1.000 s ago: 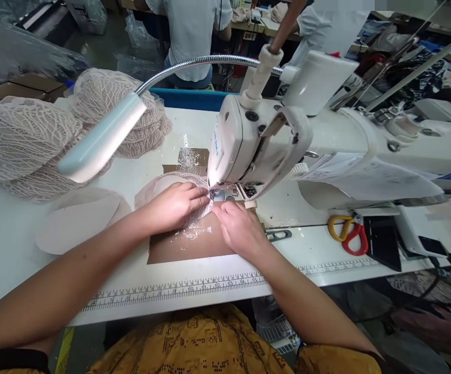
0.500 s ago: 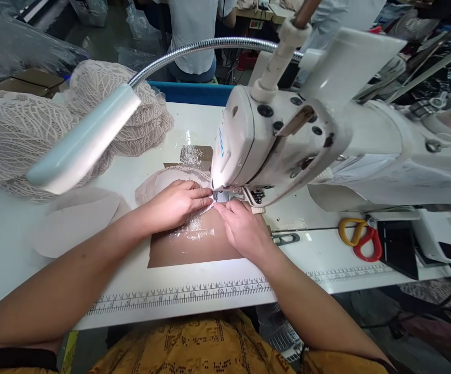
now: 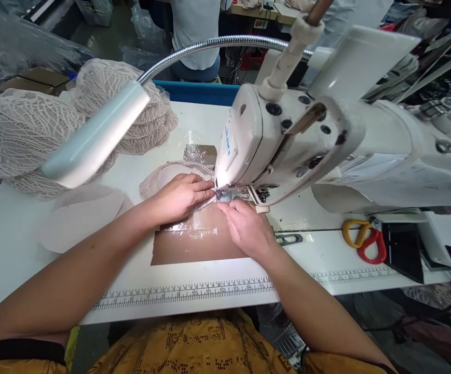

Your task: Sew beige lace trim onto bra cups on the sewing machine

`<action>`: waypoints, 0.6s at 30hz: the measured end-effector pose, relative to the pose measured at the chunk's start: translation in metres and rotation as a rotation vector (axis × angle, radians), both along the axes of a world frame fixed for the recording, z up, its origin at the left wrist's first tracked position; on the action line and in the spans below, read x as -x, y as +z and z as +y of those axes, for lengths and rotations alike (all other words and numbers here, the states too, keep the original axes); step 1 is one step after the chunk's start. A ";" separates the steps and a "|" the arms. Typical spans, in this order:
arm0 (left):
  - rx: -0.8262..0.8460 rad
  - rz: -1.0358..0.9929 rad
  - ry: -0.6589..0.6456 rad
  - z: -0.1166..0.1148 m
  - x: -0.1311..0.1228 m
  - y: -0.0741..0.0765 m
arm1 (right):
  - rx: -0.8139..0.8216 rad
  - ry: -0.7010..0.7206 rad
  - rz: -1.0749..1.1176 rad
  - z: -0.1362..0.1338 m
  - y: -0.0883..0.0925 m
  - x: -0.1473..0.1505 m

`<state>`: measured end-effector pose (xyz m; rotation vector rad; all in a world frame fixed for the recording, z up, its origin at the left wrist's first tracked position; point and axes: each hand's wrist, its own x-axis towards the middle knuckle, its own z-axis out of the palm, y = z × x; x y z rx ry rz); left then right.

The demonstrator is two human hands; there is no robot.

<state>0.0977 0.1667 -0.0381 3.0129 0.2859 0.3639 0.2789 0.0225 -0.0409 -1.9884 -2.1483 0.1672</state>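
Note:
My left hand (image 3: 178, 197) lies on a pale lace piece (image 3: 163, 176), fingers stretched toward the needle of the white sewing machine (image 3: 287, 140). My right hand (image 3: 248, 228) rests just right of it, fingertips pressed on the fabric's edge by the presser foot (image 3: 223, 196). Both hands sit over a glossy brown patch (image 3: 197, 244) on the white table (image 3: 26, 259). Under the machine head the fabric's front edge is hidden.
Stacks of lace cups (image 3: 26, 135) stand at the back left under a gooseneck lamp (image 3: 93, 137). A flat pale cup piece (image 3: 81, 218) lies left. Red-and-yellow scissors (image 3: 365, 241) lie right of the machine. A ruler strip (image 3: 186, 291) runs along the front edge. Other people sit beyond.
My hands stay at the needle, with the left fingers slid slightly closer to the presser foot. The view has moved closer and shifted a little.

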 end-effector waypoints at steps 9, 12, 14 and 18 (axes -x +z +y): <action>-0.007 0.026 0.022 0.000 0.003 -0.001 | -0.022 0.008 0.053 0.001 0.001 0.000; -0.050 0.092 0.102 -0.006 0.006 0.008 | -0.043 0.003 0.109 0.001 0.001 -0.001; -0.066 0.157 0.165 -0.013 0.010 0.018 | -0.052 -0.003 0.152 0.000 0.002 -0.003; 0.029 0.212 0.164 -0.028 0.015 0.030 | -0.060 0.001 0.189 -0.001 0.003 -0.004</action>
